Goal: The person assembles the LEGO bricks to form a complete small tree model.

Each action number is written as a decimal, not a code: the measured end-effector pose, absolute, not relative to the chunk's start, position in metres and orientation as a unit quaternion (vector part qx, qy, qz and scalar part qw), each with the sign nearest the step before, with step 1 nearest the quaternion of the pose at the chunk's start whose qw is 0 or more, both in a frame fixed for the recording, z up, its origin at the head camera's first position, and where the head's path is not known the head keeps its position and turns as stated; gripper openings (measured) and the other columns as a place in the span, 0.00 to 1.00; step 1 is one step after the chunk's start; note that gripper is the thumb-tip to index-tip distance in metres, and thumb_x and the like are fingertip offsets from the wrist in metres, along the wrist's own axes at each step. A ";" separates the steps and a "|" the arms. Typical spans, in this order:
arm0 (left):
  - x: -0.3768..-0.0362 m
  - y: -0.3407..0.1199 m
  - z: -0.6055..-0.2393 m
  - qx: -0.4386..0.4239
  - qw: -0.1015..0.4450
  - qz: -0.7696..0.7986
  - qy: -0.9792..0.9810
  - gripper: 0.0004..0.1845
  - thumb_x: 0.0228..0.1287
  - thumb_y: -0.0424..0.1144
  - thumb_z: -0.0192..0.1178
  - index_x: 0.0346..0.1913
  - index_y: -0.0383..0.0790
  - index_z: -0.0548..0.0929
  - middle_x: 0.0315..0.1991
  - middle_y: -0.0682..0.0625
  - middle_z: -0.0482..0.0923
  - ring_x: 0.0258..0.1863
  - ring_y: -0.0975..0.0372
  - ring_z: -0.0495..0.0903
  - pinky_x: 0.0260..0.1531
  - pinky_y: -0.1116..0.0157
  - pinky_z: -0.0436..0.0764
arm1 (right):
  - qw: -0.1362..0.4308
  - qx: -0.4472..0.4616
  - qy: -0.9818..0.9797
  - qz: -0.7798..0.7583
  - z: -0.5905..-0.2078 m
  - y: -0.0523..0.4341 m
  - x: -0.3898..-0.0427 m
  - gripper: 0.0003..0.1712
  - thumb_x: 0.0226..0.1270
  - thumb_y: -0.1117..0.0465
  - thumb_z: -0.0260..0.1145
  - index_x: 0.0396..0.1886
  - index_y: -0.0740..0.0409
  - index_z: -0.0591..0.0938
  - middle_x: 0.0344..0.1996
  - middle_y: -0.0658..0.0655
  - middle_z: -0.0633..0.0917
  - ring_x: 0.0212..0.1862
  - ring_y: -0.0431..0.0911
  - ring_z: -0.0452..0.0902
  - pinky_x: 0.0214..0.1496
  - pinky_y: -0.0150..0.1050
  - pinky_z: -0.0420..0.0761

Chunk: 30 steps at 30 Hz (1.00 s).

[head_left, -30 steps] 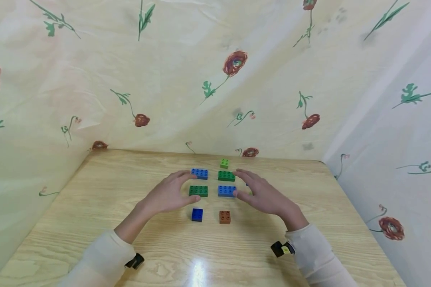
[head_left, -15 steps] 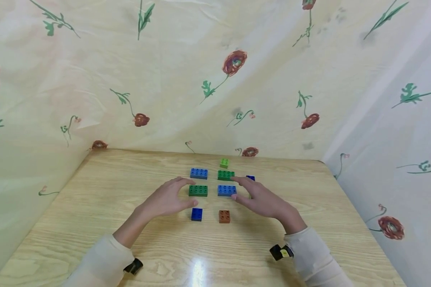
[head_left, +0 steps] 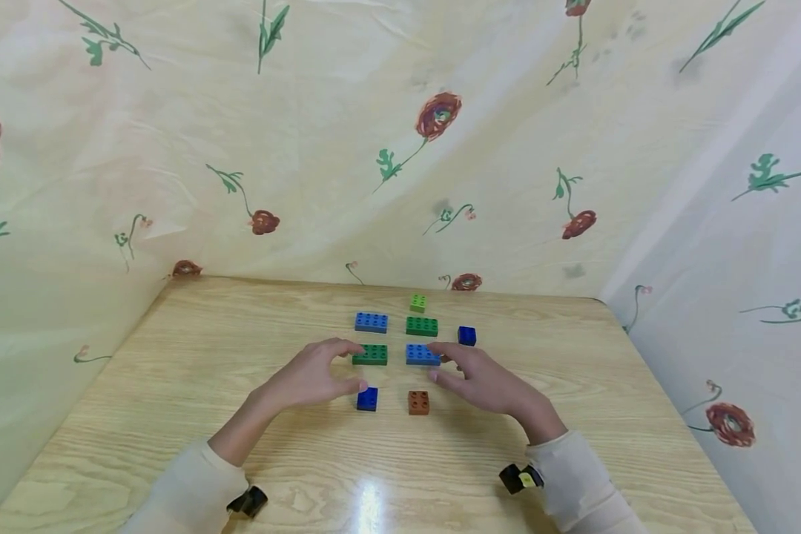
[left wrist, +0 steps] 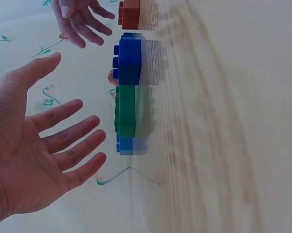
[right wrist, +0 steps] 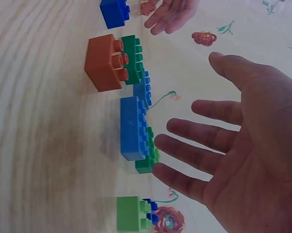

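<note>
Several toy building bricks lie apart on the wooden table. My left hand [head_left: 310,377] hovers over the left ones with spread fingers, holding nothing. Nearest it are a green brick [head_left: 371,355] and a small dark blue brick [head_left: 367,399]. My right hand [head_left: 483,382], likewise holding nothing, hovers beside a long blue brick [head_left: 420,354] and a small orange-brown brick [head_left: 418,403]. The right wrist view shows its palm [right wrist: 262,160] above the studs and a light green brick [right wrist: 128,214], which the hand hides in the head view.
Farther back are another blue brick [head_left: 371,322], another green brick [head_left: 422,326], a small light green brick [head_left: 417,302] and a dark blue brick [head_left: 466,336]. Flower-patterned sheeting [head_left: 320,148] stands behind and beside the table [head_left: 294,475].
Both hands have drawn slightly back toward the near edge and lower in the head view. The dark blue brick at the right has come into sight. The bricks have not moved.
</note>
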<state>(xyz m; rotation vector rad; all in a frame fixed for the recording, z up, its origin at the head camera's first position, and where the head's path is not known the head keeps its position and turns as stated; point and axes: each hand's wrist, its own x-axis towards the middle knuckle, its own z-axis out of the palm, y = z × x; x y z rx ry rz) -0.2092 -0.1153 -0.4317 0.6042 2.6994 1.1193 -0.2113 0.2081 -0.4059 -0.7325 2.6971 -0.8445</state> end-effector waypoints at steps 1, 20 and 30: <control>-0.209 -0.115 -0.432 0.204 0.080 0.376 0.900 0.31 0.64 0.56 0.70 0.67 0.49 0.80 0.67 0.51 0.79 0.68 0.50 0.76 0.65 0.44 0.77 | 0.113 -0.251 0.916 -0.291 -0.407 0.208 -0.211 0.37 0.79 0.40 0.58 0.77 0.56 0.70 0.70 0.59 0.78 0.69 0.56 0.76 0.70 0.59 0.76; -0.206 -0.115 -0.452 0.249 0.099 0.387 0.882 0.28 0.60 0.46 0.74 0.62 0.41 0.83 0.58 0.49 0.84 0.58 0.54 0.79 0.58 0.50 0.79 | 0.147 -0.258 0.901 -0.316 -0.433 0.209 -0.204 0.31 0.77 0.44 0.62 0.70 0.57 0.77 0.61 0.56 0.85 0.64 0.52 0.80 0.65 0.55 0.81; -0.206 -0.112 -0.461 0.247 0.111 0.399 0.876 0.23 0.60 0.41 0.76 0.58 0.43 0.85 0.52 0.53 0.85 0.54 0.58 0.82 0.57 0.55 0.82 | 0.144 -0.272 0.899 -0.312 -0.440 0.211 -0.203 0.27 0.73 0.49 0.68 0.66 0.55 0.80 0.55 0.50 0.87 0.59 0.46 0.82 0.62 0.50 0.82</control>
